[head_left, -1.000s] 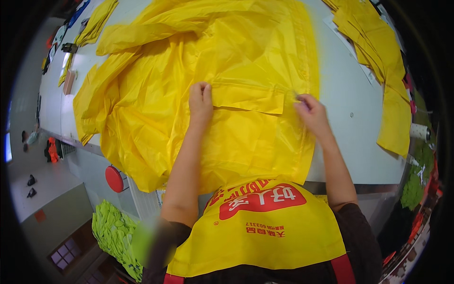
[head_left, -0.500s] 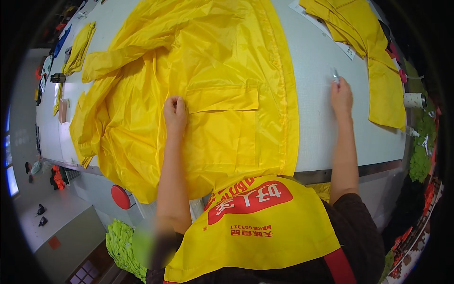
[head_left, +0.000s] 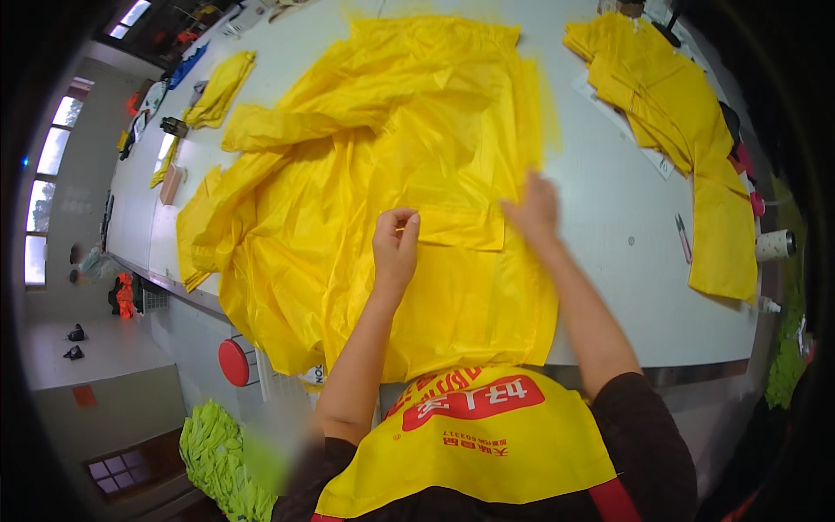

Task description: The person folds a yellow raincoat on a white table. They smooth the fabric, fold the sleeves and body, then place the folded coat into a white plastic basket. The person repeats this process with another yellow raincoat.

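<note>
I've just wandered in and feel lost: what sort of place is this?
Probably a garment workshop. A big yellow raincoat-like garment lies spread on a long white work table, a stack of similar yellow pieces sits at its far right, and the left hand and right hand rest on its pocket flap.

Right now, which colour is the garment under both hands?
Plain bright yellow garment, seen best in the head view.
</note>
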`<move>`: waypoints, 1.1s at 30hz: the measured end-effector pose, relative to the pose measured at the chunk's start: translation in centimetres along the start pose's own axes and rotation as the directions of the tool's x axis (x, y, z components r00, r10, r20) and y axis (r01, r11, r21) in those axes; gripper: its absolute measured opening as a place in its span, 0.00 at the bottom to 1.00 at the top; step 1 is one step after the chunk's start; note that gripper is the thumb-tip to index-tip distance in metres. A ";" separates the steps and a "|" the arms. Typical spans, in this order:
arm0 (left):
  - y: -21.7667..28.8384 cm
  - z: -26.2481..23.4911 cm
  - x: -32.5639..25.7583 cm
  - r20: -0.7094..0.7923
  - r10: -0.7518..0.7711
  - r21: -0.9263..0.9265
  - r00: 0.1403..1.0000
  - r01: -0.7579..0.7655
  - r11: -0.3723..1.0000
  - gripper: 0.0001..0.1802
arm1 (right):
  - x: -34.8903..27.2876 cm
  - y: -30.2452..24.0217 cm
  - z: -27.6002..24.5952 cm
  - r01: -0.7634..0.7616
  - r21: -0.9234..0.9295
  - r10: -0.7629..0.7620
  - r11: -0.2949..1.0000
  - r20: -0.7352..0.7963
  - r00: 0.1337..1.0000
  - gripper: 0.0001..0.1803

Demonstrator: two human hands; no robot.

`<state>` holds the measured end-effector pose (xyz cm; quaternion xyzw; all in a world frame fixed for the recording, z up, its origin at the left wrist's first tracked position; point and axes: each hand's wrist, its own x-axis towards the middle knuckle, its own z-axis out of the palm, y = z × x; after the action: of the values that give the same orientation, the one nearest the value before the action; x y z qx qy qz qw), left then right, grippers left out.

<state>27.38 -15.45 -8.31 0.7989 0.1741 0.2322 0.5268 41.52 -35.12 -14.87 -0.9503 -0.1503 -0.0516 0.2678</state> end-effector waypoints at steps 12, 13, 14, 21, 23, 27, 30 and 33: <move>6.1 -6.3 1.8 0.503 -0.123 0.861 0.856 -0.482 0.163 0.41 | -22.2 -22.6 -4.3 -0.218 0.868 -0.893 0.447 0.445 -0.059 0.20; 5.5 -7.6 0.1 0.454 -0.329 0.891 0.828 -0.429 0.149 0.39 | -22.7 -22.8 -4.9 -0.215 0.889 -0.911 0.404 0.369 -0.184 0.17; 3.2 -9.8 -2.3 0.445 -0.387 0.895 0.807 -0.407 0.181 0.32 | -22.5 -23.1 -6.1 -0.080 0.909 -0.888 0.409 0.376 -0.267 0.16; 10.8 -21.2 -18.0 0.572 -0.235 0.768 0.785 -0.413 0.490 0.26 | -10.9 -25.1 -4.8 0.504 0.796 -0.941 0.335 0.310 0.135 0.17; 14.2 -24.2 -21.5 0.569 -0.238 0.749 0.787 -0.377 0.545 0.30 | -9.5 -27.6 -2.1 0.665 0.669 -0.913 0.331 0.406 0.046 0.19; 20.4 -32.1 -26.8 0.433 0.079 0.697 0.898 -0.389 0.603 0.19 | -10.7 -28.8 5.1 0.826 0.532 -0.816 0.187 0.552 -0.171 0.25; 20.0 -41.5 -36.1 -0.215 0.338 0.746 0.916 -0.069 0.662 0.09 | -12.0 -32.3 5.6 0.723 0.668 -0.719 0.176 0.588 -0.369 0.30; 16.7 -50.6 -44.2 -0.727 0.237 0.637 0.644 0.504 0.583 0.10 | -17.0 -35.1 -0.1 0.302 0.706 -0.588 0.640 0.703 -0.399 0.29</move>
<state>-36.90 -6.50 15.88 0.7552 0.5267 0.3903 0.0043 14.33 -11.09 -0.46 -0.4615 -0.6730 0.5679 0.1072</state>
